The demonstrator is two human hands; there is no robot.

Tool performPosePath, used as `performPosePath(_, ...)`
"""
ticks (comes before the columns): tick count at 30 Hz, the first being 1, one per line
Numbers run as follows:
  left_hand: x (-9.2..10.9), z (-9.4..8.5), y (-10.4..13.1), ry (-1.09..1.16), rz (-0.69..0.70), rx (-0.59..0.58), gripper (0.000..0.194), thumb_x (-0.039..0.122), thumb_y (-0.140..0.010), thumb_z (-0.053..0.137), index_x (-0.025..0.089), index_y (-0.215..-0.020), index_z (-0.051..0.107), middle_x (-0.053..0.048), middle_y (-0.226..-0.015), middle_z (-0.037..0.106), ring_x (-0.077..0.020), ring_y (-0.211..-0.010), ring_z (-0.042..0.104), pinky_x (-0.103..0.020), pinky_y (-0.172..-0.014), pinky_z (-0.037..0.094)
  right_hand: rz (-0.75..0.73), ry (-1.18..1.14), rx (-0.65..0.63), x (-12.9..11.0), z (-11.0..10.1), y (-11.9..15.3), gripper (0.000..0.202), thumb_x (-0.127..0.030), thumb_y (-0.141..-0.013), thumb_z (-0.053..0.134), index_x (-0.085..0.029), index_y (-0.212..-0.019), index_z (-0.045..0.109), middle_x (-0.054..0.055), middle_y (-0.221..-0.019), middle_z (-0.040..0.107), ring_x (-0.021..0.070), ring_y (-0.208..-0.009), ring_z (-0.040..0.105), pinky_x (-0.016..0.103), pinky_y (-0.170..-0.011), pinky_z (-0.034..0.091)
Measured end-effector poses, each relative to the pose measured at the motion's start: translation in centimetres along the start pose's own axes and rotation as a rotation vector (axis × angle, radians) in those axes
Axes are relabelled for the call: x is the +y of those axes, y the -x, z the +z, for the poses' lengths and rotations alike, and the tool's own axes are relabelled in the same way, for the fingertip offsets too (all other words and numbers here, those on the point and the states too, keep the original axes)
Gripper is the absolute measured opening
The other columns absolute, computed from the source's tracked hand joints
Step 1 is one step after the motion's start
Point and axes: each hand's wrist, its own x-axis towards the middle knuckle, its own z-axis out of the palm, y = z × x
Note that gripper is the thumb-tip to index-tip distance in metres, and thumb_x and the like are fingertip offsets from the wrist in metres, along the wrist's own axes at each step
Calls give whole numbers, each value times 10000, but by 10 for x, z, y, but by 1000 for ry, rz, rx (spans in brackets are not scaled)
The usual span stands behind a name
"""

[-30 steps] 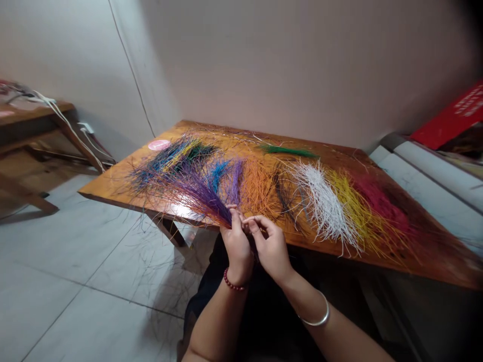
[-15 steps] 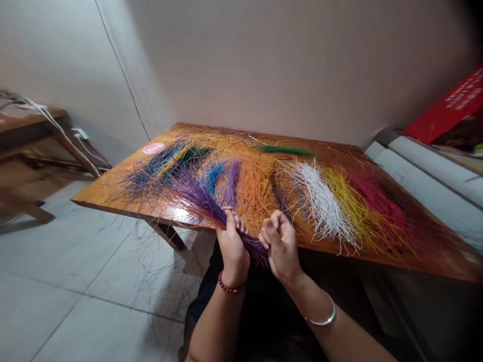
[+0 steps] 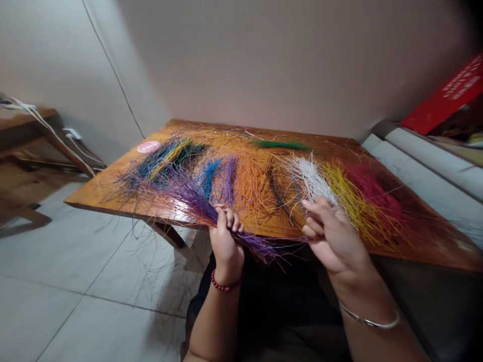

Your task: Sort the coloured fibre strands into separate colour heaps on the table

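Note:
My left hand [image 3: 226,236], with a red bead bracelet, is closed round a bundle of thin purple and orange strands [image 3: 196,201] at the table's front edge. Purple ends stick out of the fist toward the right. My right hand [image 3: 332,231], wearing a silver bangle, is pinched on a few purple strands that stretch back to the bundle. Behind it lies a white pile [image 3: 309,176], beside yellow strands [image 3: 350,201] and a magenta pile [image 3: 381,196]. Orange strands [image 3: 254,186], purple strands [image 3: 229,181] and blue strands [image 3: 208,176] spread across the middle.
The wooden table [image 3: 94,193] stands against a wall. At its left lie mixed dark strands [image 3: 151,163] and a pink round sticker [image 3: 148,147]; green strands [image 3: 281,145] lie at the back. A red box [image 3: 445,95] is at the right, and another table with white cables [image 3: 45,123] at the left.
My right hand has moved right, away from my left hand, drawing purple strands out from the bundle. My left hand keeps its hold. The view has shifted slightly.

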Motion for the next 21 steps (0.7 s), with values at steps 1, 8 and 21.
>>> performPosePath(1, 2, -1, 0, 15, 0, -1, 197, 330, -819, 644, 204, -866, 501, 72, -584, 266, -44, -442, 283, -152, -421, 266, 0, -5, 15, -6, -5, 0, 537, -169, -682, 722, -217, -616, 191, -119, -504, 99, 44, -408, 24, 194, -344, 90)
performPosePath(8, 35, -12, -5, 103, 70, -16, 136, 253, -838, 628, 192, -856, 508, 76, -563, 257, -37, -415, 288, -143, -401, 258, -4, -75, 157, -45, -43, -4, 459, -130, -679, 688, -215, -605, 243, -117, -477, 107, 56, -422, -4, 188, -317, 115)
performPosePath(21, 84, -24, 8, 202, 100, -94, 107, 202, -940, 446, 174, -844, 483, 72, -527, 281, -44, -403, 328, -147, -381, 298, 217, 28, -141, -72, -21, -93, 316, -130, -786, 480, -218, -589, 249, -89, -485, 170, 64, -407, 103, 203, -343, 137)
